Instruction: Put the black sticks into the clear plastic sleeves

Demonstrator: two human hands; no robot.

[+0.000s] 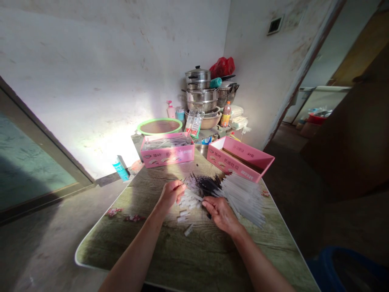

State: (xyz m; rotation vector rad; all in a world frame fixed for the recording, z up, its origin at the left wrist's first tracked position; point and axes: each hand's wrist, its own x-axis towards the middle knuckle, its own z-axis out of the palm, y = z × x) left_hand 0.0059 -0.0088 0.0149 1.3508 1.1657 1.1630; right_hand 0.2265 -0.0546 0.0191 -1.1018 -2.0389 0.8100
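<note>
My left hand (174, 194) is closed in a pinch above the table, left of the heap; what its fingertips hold is too small to make out. My right hand (221, 211) pinches one end of a thin whitish tube (194, 196), which points toward my left hand. Below and between both hands lies a heap of short white pieces (191, 202). Behind them is a bunch of thin black sticks (208, 184). Long translucent tubes (244, 198) lie in a fanned stack just right of my right hand. A single white piece (189, 230) lies nearer to me.
A pink box (167, 158) filled with thin tubes stands at the table's back left. Another pink box (240, 162) stands back right, behind the stack. Beyond the wood-patterned table (194, 259) are stacked steel pots (202, 97) and a green-rimmed round tray (159, 126).
</note>
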